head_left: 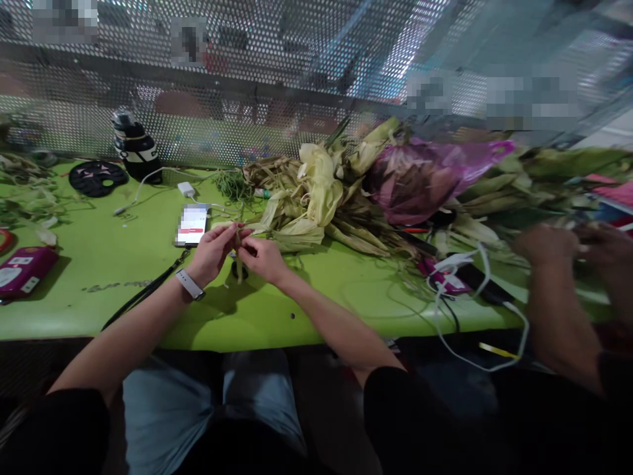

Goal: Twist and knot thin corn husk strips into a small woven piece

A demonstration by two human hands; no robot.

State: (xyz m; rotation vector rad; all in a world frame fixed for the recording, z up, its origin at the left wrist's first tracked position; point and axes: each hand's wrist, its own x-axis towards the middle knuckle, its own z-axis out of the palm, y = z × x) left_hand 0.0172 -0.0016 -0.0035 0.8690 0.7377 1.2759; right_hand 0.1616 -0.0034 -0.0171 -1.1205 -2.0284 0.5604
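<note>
My left hand (213, 251), with a pale watch strap at the wrist, is closed in a pinch above the green table. Right beside it, the fingers of my right hand (263, 258) pinch too. Between both sets of fingertips is a thin pale-green strip of corn husk (240, 269), its lower end hanging down. Fingers hide most of its upper part. A phone (192, 224) with a lit screen lies just behind my left hand. Beyond my right hand spreads a heap of dry and pale corn husks (319, 191). A small dark object under the strip is partly hidden.
A pink plastic bag (415, 181) rests among the husks. At right, a co-worker's hands (548, 247) are blurred, near a looped white cable (438, 310). A black bottle (138, 152), a black mask-shaped item (97, 178) and a purple box (27, 270) stand left. Perforated metal (277, 92) borders the back.
</note>
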